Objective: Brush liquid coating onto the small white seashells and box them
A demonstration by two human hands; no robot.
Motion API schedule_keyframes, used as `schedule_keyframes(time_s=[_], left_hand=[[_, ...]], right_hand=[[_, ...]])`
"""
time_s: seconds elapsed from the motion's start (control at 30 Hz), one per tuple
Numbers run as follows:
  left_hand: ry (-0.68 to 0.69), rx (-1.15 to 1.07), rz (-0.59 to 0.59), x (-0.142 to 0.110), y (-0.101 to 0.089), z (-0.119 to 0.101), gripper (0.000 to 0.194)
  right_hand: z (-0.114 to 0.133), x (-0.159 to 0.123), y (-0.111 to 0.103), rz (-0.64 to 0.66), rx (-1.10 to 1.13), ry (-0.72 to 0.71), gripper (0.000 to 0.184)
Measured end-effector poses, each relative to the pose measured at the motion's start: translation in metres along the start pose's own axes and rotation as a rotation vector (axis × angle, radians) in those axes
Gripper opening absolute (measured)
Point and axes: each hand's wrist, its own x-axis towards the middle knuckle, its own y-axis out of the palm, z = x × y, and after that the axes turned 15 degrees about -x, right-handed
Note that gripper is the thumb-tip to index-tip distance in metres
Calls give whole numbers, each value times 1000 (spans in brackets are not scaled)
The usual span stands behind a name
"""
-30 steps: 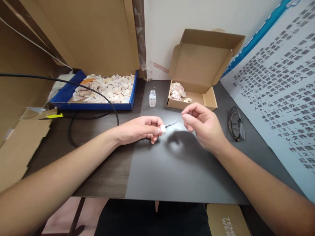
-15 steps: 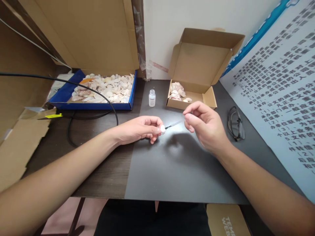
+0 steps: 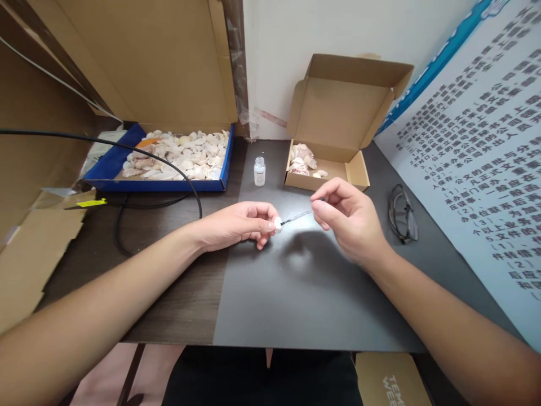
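Left grip (image 3: 240,226) is pinching a small white piece (image 3: 278,224), thumb on the near side, forefinger curling behind. The piece is sitting right at the fingertips, far side sticking out toward the right grip (image 3: 353,225). Probably a shell, but too small to be sure.

Right grip is pinching a slim tool (image 3: 301,216), thumb and forefinger nearly together; exact contact is partly hiding behind the fingers. The shaft is running leftward from the right grip, dark end meeting or almost meeting the white piece.

Handling, my read: white piece is looking light, stiff, maybe brittle, likely getting slippery if wet. Best hold is by the rim, light pressure, facing side left free. Tool is looking very light and thin, could be bending or snapping under a hard squeeze; best hold is at the end away from the dark tip.

Around the grips: open bottle (image 3: 260,172) is standing upright beyond the left grip, between the two boxes. Small carton (image 3: 325,181) with a few shells is sitting just beyond the right grip. Blue tray (image 3: 158,185) full of shells is lying beyond the left grip, off to its left. Glasses (image 3: 402,214) are resting right of the right grip, on the tabletop (image 3: 313,307)
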Motion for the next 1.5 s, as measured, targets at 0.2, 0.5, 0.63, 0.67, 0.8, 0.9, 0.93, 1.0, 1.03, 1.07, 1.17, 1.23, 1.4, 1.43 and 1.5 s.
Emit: schedule_keyframes(time_s=[0.2,0.5,0.63,0.67,0.8,0.9,0.93,1.0,1.03,1.07,1.17,1.23,1.4,1.43,1.5], left_hand=[[1,-3,4,0,0,0,10],[-2,-2,4,0,-1,1,9],[-2,-2,4,0,-1,1,10],[-5,-2,0,0,-1,1,11],[-10,7,-6,0,-1,1,14],[-15,19,-16,0,-1,2,17],[-18,23,-19,0,-1,2,18],[-22,33,-18,0,-1,2,19],[-25,37,-17,0,-2,2,19],[-25,40,-16,0,-2,2,20],[-25,46,-15,0,-2,2,20],[-22,53,-12,0,-2,2,21],[-26,65,-15,0,-3,2,22],[-24,67,-11,1,-3,2,22],[-21,76,-3,1,-3,2,23]], right_hand=[[1,0,0,-34,-4,-10,12],[0,0,-1,7,55,-5,11],[-1,0,-1,-6,6,-2,13],[-1,0,-1,6,47,-6,12],[-1,0,-1,7,-2,13,13],[1,0,-1,13,25,4,12],[1,0,-1,18,44,2,12],[1,0,-1,4,16,10,13],[1,0,-1,-5,-2,16,13],[1,0,-1,-6,2,17,13],[1,0,0,28,41,6,12],[1,-1,0,8,-35,6,14],[2,-2,-1,-2,6,-27,13],[2,-2,-1,6,-9,-29,13],[2,-2,-1,-6,-82,-24,15]])
